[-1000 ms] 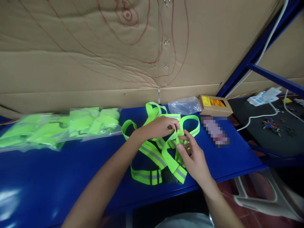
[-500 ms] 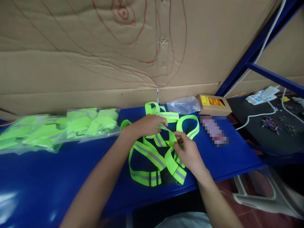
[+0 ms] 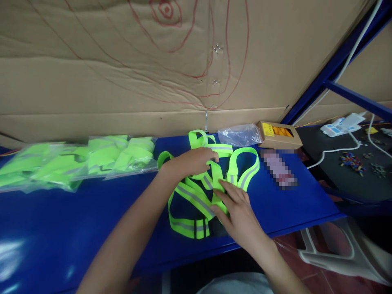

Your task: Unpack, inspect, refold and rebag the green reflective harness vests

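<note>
A neon-yellow reflective vest (image 3: pixel 191 197), made of elastic straps with grey stripes, lies loosely looped on the blue table (image 3: pixel 116 220). My left hand (image 3: pixel 197 161) reaches over its upper part, the fingers curled and closed on a strap; the fingertips are partly hidden. Below and to the right, my right hand (image 3: pixel 237 206) rests on the same hanging strap with fingers apart and thumb out. Black sliders show on the lower loop of the vest, and a dark patch beneath it is mostly covered by my right hand.
Several clear bags of neon straps (image 3: pixel 122 157) lie along the back left. Behind the vest are an empty-looking plastic bag (image 3: pixel 240 134) and a cardboard box (image 3: pixel 280 136) with orange contents. A blurred pinkish item (image 3: pixel 279 168) lies right. A white chair (image 3: pixel 346 249) stands at lower right.
My right hand has let its pinch on the strap go, moved down toward me and spread its fingers over the strap. My left hand keeps its hold in nearly the same place.
</note>
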Motion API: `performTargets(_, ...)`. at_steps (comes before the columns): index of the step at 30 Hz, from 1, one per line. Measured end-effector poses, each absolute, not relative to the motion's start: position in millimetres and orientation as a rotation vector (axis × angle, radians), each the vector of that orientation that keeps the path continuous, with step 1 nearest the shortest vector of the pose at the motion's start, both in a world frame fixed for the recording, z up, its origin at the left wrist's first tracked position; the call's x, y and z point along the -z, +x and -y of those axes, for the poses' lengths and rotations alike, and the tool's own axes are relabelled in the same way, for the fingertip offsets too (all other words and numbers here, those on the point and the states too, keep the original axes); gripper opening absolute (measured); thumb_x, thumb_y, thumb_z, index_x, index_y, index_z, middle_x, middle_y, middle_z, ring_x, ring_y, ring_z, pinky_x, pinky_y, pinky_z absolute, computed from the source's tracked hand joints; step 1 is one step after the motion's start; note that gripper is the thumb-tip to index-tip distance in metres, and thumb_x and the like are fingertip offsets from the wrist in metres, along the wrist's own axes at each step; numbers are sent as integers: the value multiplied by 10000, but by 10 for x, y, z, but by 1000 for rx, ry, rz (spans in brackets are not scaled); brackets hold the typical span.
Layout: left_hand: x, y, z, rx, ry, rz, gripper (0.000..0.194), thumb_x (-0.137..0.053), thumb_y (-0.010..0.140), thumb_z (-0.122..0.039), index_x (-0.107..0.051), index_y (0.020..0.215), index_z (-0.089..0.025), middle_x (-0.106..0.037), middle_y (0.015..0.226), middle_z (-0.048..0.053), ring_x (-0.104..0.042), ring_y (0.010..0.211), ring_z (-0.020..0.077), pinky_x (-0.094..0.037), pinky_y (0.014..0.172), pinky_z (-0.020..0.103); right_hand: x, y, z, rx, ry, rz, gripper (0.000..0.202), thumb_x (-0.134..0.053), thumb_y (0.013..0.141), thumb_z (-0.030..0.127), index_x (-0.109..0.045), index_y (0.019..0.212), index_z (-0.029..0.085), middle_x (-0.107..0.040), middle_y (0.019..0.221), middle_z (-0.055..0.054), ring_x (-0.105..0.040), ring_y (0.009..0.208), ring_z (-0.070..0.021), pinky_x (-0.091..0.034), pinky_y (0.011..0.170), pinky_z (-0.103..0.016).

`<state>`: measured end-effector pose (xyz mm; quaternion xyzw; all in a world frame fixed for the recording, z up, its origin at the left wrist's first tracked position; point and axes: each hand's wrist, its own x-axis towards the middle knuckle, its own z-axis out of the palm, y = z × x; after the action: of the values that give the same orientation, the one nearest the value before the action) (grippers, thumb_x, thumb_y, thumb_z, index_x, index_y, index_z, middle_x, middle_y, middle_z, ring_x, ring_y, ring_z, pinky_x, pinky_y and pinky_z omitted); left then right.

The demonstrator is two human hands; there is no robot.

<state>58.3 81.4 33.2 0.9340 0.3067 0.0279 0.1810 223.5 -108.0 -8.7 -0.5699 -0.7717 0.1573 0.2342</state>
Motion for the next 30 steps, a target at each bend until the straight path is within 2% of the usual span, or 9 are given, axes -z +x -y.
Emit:
performTargets(5, -752, 592, -447, -241, 2724, -857, 356, -483, 950, -73, -666, 1223, -210, -692, 1312, 77, -646, 1221, 230, -498, 1068, 375, 44, 2408, 1140, -463, -1484, 2192, 566, -504, 1058, 427, -390, 1599, 307, -401, 1657, -106, -365, 1531, -330, -387, 1195, -582)
performTargets(9, -962, 240, 45, -423, 2807, -924, 292, -433, 1048, -252, -661, 1227, -284, -703, 1270, 54, -655, 1206, 248, -495, 1091, 434, -4, 2755, 1182, -434, -1539, 2119, 569, -500, 1059, 401, -360, 1608, 356, -428, 1642, -79, -376, 1526, -323, -377, 1211, -575)
performTargets(11, -841, -57, 231, -600, 2691, -1119, 317, -449, 1053, -350, -601, 1332, -337, -637, 1403, 53, -615, 1290, 252, -487, 1132, 436, 6, 2960, 1138, -395, -1572, 2104, 550, -492, 1061, 406, -377, 1598, 365, -423, 1644, -73, -377, 1525, -321, -381, 1209, -573)
performTargets(13, -578, -349, 328, -708, 2481, -1382, 416, -423, 1061, -361, -477, 1474, -364, -488, 1576, 50, -477, 1458, 256, -415, 1221, 464, 36, 3112, 1036, -373, -1583, 2138, 575, -503, 1054, 437, -366, 1607, 357, -352, 1685, -78, -339, 1545, -335, -374, 1213, -581)
performTargets(17, 53, -610, 317, -725, 2188, -1684, 568, -377, 1071, -447, -293, 1613, -299, -333, 1689, 110, -293, 1575, 314, -308, 1265, 583, 123, 3110, 789, -450, -1589, 2235, 631, -469, 1058, 508, -332, 1633, 287, -216, 1734, -127, -250, 1581, -366, -357, 1212, -623)
performTargets(20, 321, -420, 277, -658, 2177, -1764, 669, -379, 1062, -507, -248, 1642, -199, -170, 1734, 186, -168, 1604, 360, -304, 1250, 599, 190, 2921, 695, -502, -1521, 2320, 646, -450, 1064, 515, -386, 1608, 172, -251, 1706, -212, -233, 1582, -382, -314, 1230, -637)
performTargets(22, 372, -208, 275, -616, 2253, -1747, 696, -377, 1060, -517, -257, 1638, -149, -141, 1728, 231, -144, 1604, 376, -300, 1245, 600, 214, 2801, 677, -523, -1433, 2381, 637, -453, 1069, 494, -413, 1590, 129, -271, 1692, -235, -215, 1587, -370, -271, 1255, -622)
performTargets(27, 331, 97, 316, -593, 2251, -1760, 737, -363, 1062, -529, -201, 1655, -122, -137, 1715, 270, -162, 1595, 408, -288, 1212, 670, 165, 2754, 660, -666, -1140, 2453, 588, -463, 1074, 467, -421, 1586, 180, -320, 1691, -169, -229, 1594, -295, -316, 1263, -552)
performTargets(30, 290, -3, 383, -657, 2134, -1716, 785, -387, 1052, -555, -139, 1670, -138, -121, 1729, 234, -152, 1602, 382, -301, 1227, 634, 80, 2915, 654, -623, -1094, 2372, 478, -483, 1074, 400, -507, 1522, 234, -448, 1630, -120, -360, 1547, -266, -390, 1240, -501)
